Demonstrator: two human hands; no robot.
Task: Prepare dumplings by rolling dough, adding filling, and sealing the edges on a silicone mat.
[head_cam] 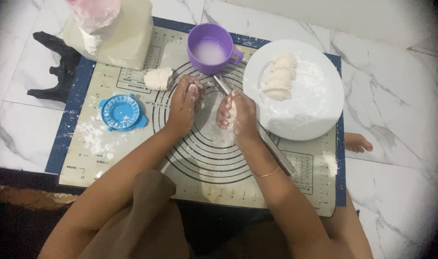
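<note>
My right hand (237, 114) is curled around a small piece of white dough (232, 111) over the middle of the baking mat (132, 158). My left hand (185, 98) hovers just left of it, fingers bent and floury, holding nothing that I can see. A metal rolling pin (276, 153) lies diagonally under my right hand. A lump of dough (158, 78) rests on the mat to the upper left of my left hand. A blue dumpling press (121, 112) lies shut further left.
A purple mug (213, 49) of cloudy liquid stands at the mat's far edge. A white plate (319, 110) at the right holds shaped dumplings (280, 76). A flour bag (116, 33) stands at the back left. A bare foot (357, 142) shows beside the mat.
</note>
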